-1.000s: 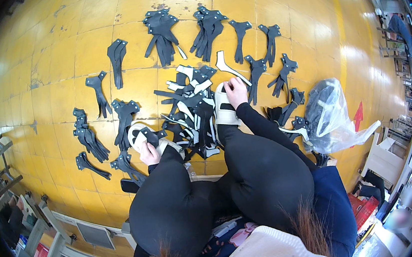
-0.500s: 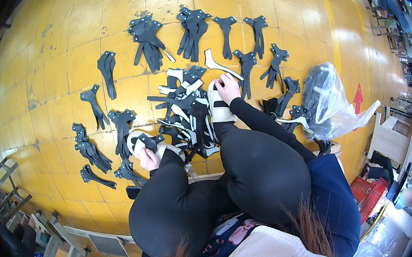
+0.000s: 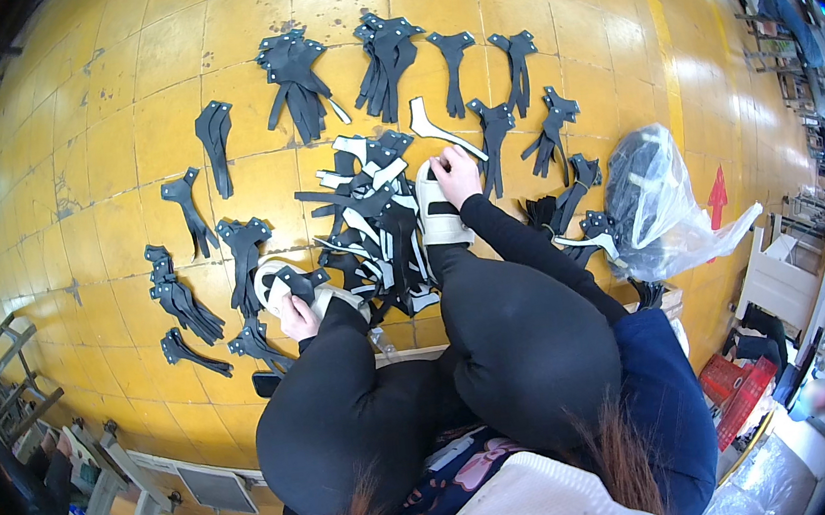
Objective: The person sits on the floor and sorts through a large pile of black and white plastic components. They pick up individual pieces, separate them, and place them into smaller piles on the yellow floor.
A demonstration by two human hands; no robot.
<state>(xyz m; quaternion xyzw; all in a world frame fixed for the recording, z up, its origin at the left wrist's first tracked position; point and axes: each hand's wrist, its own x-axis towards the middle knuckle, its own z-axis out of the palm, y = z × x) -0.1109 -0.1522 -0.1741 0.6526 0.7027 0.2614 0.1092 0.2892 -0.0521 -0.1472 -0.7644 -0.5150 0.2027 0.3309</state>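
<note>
My left hand (image 3: 298, 318) is closed on a black strap piece (image 3: 305, 284) with light dots, held over my left shoe (image 3: 269, 281); a small white part shows at the fingers. Beyond my other knee, my right hand (image 3: 457, 174) rests at the toe of my cream right shoe (image 3: 443, 226), fingers pinched together. What those fingers hold, if anything, is hidden. Between the shoes lies a heap of black and white strap pieces (image 3: 394, 224), jumbled over each other. A single white strap piece (image 3: 429, 127) lies just past my right hand.
Bundles of black strap pieces (image 3: 293, 74) are spread in an arc on the yellow tiled floor (image 3: 103, 179). On the right stands a clear plastic bag (image 3: 653, 197) with dark contents. A phone (image 3: 267, 383) lies by my left knee, and red crates (image 3: 744, 394) stand lower right.
Both hands stay in nearly the same places, and the strap pieces on the floor have not moved. My legs have shifted only slightly.
</note>
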